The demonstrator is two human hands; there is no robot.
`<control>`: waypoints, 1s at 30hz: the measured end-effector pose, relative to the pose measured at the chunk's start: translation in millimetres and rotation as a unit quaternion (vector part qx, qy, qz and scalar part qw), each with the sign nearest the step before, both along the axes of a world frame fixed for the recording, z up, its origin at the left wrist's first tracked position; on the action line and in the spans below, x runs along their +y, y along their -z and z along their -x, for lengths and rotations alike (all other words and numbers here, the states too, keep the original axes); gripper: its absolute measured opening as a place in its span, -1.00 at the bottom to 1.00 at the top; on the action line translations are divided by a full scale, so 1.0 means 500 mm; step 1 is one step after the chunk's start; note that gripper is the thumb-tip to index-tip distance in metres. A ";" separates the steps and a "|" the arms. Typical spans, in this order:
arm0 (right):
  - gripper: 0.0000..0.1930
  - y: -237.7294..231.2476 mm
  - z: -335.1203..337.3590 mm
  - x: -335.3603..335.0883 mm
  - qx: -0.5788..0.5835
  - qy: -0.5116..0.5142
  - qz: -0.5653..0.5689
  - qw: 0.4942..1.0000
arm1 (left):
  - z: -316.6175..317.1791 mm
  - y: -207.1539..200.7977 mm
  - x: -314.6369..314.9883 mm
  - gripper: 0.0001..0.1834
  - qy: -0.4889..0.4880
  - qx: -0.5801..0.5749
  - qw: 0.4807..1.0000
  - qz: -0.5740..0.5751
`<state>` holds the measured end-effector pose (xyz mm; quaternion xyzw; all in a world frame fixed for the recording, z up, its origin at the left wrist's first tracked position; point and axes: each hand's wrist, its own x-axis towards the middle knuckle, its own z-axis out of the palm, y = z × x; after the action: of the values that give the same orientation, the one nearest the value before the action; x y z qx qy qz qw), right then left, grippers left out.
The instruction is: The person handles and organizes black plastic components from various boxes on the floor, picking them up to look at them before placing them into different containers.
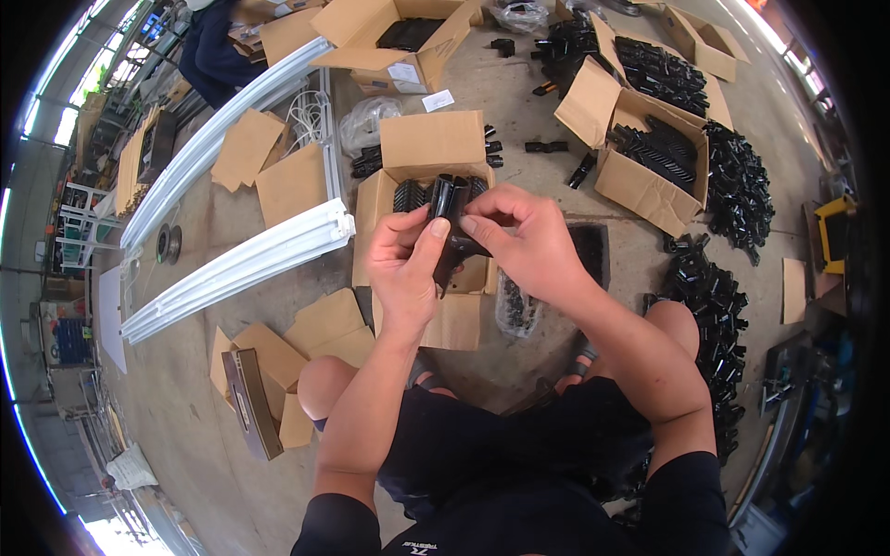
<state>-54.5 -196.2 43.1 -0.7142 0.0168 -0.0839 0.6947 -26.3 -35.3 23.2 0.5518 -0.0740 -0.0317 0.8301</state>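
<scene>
your left hand [404, 258] was closed on the black tube piece [444, 196], above the open box [431, 141], and your right hand [527, 233], nearly closed, touched its side, pinching or not i could not tell, so a firm left hold seemed wise.

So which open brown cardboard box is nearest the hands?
The central open brown cardboard box, partly covered in view by the bare left hand and right hand; the other open boxes lie farther out, none overlapped by a hand.
</scene>
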 end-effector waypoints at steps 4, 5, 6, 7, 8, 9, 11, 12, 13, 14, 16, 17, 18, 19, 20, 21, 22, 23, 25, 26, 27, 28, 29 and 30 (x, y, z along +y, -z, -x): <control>-0.89 0.010 -0.004 0.011 0.030 0.005 -0.137 0.990 | 0.005 -0.003 -0.002 -0.81 -0.011 0.002 1.000 -0.009; -0.90 0.009 -0.002 0.010 0.039 0.004 -0.145 0.989 | 0.005 -0.004 -0.003 -0.83 -0.007 0.002 1.000 -0.010; -0.90 0.004 0.000 0.008 0.047 0.003 -0.153 0.987 | 0.005 -0.004 -0.002 -0.84 -0.002 0.001 1.000 -0.012; -0.91 0.003 0.002 0.006 0.055 0.002 -0.161 0.985 | 0.005 -0.004 -0.003 -0.86 0.004 0.001 1.000 -0.013; -0.92 0.006 0.002 0.004 0.049 -0.001 -0.160 0.986 | 0.005 -0.004 -0.002 -0.86 0.004 0.002 1.000 -0.018; -0.93 0.010 0.001 0.002 0.042 -0.004 -0.158 0.986 | 0.005 -0.002 -0.001 -0.86 0.005 0.004 1.000 -0.023; -0.95 0.010 0.003 0.001 0.034 -0.006 -0.149 0.988 | 0.003 0.000 0.002 -0.86 0.013 0.005 0.999 -0.029; -0.95 0.004 0.006 0.002 0.032 -0.006 -0.141 0.989 | 0.001 0.001 0.005 -0.87 0.020 0.004 0.999 -0.030; -0.95 0.002 0.007 0.003 0.031 -0.006 -0.133 0.991 | -0.001 0.003 0.009 -0.87 0.028 0.004 0.999 -0.031; -0.95 0.006 0.006 0.003 0.032 -0.001 -0.124 0.992 | -0.002 0.008 0.009 -0.87 0.028 0.002 0.999 -0.037; -0.95 0.017 0.004 0.004 0.034 0.010 -0.106 0.994 | -0.004 0.015 0.009 -0.87 0.029 -0.004 0.998 -0.048; -0.95 0.016 0.005 0.002 0.034 0.010 -0.106 0.994 | -0.005 0.014 0.009 -0.87 0.036 -0.001 0.998 -0.051; -0.94 0.013 0.006 0.000 0.035 0.009 -0.106 0.994 | -0.006 0.012 0.009 -0.87 0.043 0.002 0.998 -0.053; -0.94 0.012 0.007 -0.002 0.035 0.009 -0.106 0.994 | -0.007 0.012 0.008 -0.87 0.049 0.005 0.997 -0.055; -0.93 0.015 0.006 0.000 0.015 0.011 -0.113 0.993 | -0.007 0.013 0.009 -0.87 0.045 0.002 0.998 -0.051; -0.93 0.019 0.004 0.001 -0.005 0.013 -0.121 0.993 | -0.006 0.018 0.011 -0.88 0.041 -0.002 0.998 -0.048; -0.92 0.021 0.003 0.002 -0.024 0.016 -0.128 0.991 | -0.006 0.020 0.012 -0.88 0.036 -0.005 0.998 -0.044; -0.91 0.019 0.002 0.000 -0.015 0.017 -0.142 0.990 | -0.005 0.018 0.009 -0.88 0.034 0.000 0.999 -0.037; -0.88 0.012 0.001 -0.005 0.003 0.020 -0.170 0.985 | -0.001 0.014 0.003 -0.88 0.028 0.010 0.999 -0.024; -0.88 0.010 0.001 -0.008 0.016 0.014 -0.165 0.986 | 0.000 0.013 0.001 -0.88 0.026 0.009 0.999 -0.024; -0.87 0.009 0.002 -0.012 0.029 0.008 -0.160 0.987 | 0.001 0.013 -0.001 -0.89 0.023 0.009 0.999 -0.025; -0.87 0.007 0.002 -0.014 0.042 0.002 -0.154 0.987 | 0.002 0.013 -0.002 -0.89 0.021 0.009 0.999 -0.025; -0.87 0.008 0.002 -0.014 0.044 0.004 -0.151 0.987 | 0.002 0.014 -0.003 -0.89 0.018 0.006 0.999 -0.028; -0.88 0.010 0.002 -0.013 0.047 0.007 -0.148 0.988 | 0.002 0.015 -0.004 -0.89 0.016 0.004 0.999 -0.031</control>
<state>-55.5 -202.5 38.0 -0.6062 0.0663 -0.0516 0.7908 -27.4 -37.3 15.8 0.5762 -0.0781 -0.0494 0.8121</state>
